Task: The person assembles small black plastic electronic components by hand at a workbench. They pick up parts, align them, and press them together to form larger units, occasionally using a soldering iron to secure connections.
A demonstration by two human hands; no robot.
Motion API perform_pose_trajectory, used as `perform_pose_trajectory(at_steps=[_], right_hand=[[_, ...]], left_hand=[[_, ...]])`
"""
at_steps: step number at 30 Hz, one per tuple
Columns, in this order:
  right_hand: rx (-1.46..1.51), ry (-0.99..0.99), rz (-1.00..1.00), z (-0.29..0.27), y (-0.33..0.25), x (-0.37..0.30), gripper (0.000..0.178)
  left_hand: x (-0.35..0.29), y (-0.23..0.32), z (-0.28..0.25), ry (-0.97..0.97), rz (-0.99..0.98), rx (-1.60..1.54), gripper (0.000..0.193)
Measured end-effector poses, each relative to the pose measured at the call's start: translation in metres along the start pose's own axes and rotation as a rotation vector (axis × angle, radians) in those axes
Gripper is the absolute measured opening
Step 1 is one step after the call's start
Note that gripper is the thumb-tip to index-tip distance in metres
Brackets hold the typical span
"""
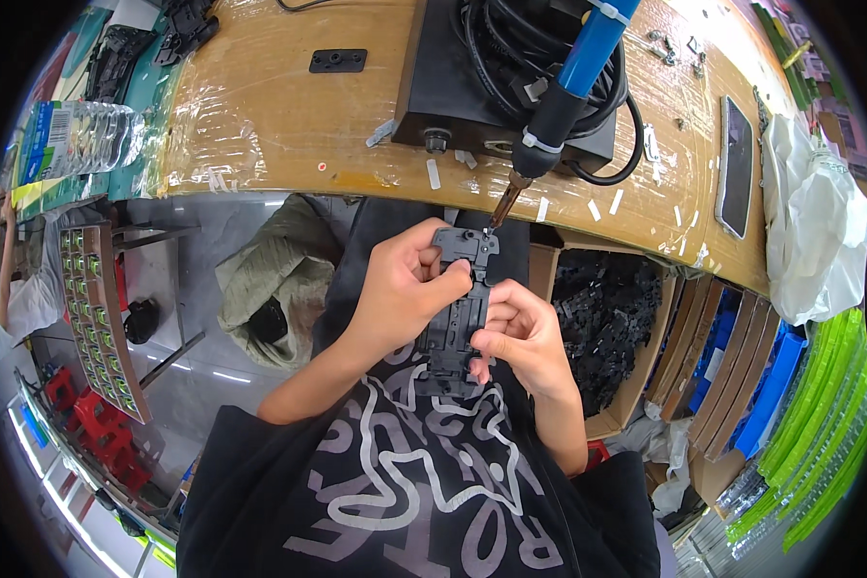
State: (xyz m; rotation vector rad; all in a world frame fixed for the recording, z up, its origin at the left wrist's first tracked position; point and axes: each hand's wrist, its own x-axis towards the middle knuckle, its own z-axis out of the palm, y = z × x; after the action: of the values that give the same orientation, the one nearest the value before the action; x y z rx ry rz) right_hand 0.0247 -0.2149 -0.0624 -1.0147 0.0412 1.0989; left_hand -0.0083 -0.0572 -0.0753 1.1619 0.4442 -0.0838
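Note:
A long black plastic chassis part [458, 323] is held upright in front of my body, just below the table edge. My left hand [405, 294] grips its upper left side, thumb pressed on its face. My right hand [525, 337] has its fingers curled at the right edge, with the thumb against the lower half. Close to the part's top right corner is the narrow metal tip of a blue-handled tool that looks like a soldering iron [549, 120]. Whether the tip touches the part I cannot tell.
On the table [250, 116] stands a black box [443, 87] with coiled cable. A small black plate [338, 61], a phone [736, 169] and a plastic bottle [82, 140] lie there. Right of my legs is a carton [602, 424] of black parts; a white bag [819, 222] hangs beyond.

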Motion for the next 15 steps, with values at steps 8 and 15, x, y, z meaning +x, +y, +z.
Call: perform_pose_trajectory(at_steps=[8, 15], right_hand=[[-0.002, 0.010, -0.046, 0.0016, 0.0004, -0.0009, 0.020], [0.017, 0.006, -0.073, 0.0030, 0.0008, -0.0024, 0.020]], left_hand=[[-0.0003, 0.0025, 0.0009, -0.006, -0.007, -0.013, 0.010], [-0.0018, 0.0068, 0.0035, 0.007, -0.013, -0.011, 0.010]])
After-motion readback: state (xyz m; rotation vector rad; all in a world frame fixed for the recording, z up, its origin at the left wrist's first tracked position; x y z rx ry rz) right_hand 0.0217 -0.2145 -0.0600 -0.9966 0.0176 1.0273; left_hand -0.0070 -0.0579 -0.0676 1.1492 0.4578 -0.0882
